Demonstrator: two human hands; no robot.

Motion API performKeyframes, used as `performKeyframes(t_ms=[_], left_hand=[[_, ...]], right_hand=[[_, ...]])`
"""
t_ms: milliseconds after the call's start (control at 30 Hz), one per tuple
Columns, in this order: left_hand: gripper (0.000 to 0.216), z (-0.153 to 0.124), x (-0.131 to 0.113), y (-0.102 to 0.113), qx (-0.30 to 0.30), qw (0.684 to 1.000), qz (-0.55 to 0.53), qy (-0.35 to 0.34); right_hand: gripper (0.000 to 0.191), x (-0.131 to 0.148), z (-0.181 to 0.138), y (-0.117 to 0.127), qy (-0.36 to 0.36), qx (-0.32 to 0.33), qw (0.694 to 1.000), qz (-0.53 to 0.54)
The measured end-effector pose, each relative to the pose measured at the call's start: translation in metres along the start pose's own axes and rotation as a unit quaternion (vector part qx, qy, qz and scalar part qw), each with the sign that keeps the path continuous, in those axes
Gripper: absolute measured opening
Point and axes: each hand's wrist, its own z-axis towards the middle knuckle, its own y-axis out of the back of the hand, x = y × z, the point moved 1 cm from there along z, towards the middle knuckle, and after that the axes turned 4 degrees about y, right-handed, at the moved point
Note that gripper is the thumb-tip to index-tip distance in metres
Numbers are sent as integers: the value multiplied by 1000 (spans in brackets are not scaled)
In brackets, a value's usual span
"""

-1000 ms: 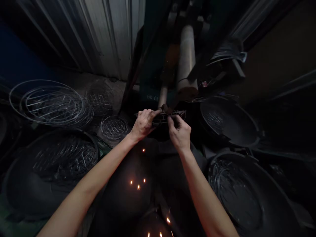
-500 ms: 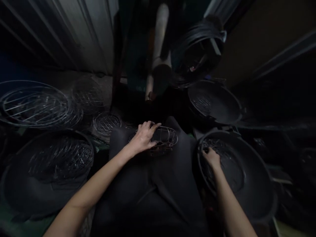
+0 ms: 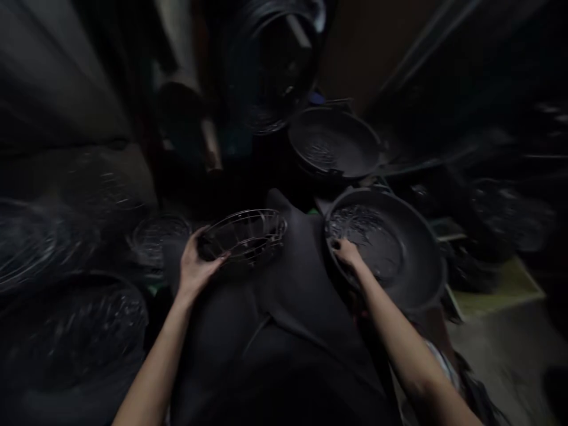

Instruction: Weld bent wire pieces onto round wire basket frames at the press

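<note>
Gripping wire basket (image 3: 254, 241): left hand (image 3: 196, 269). Right hand (image 3: 348, 252) at dark pan (image 3: 423, 263), grip unclear.

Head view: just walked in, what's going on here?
A person holds a round wire frame in the left hand, above the dark cloth over their lap. The right hand is at the left side of a dark basin, next to thin wire pieces lying in it; whether its fingers grip one is too dark to tell. A second basin stands behind that one.
</note>
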Motion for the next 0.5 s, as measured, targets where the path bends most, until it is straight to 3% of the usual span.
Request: performKeyframes(t_ms=[167,267,367,500], left_hand=[[67,16,-26,17,-23,997,28,-69],[66,20,-48,23,-18,993,41,-112],[66,28,-58,18,3,991,46,-130],[61,38,-60,10,13,985,88,-146]], right_hand=[[30,-19,-13,21,-34,-118,991,55],[38,-17,-28,39,-30,-165,983,80],[42,14,-37,55,4,-204,967,151],[32,93,-63,66,119,-232,908,327]])
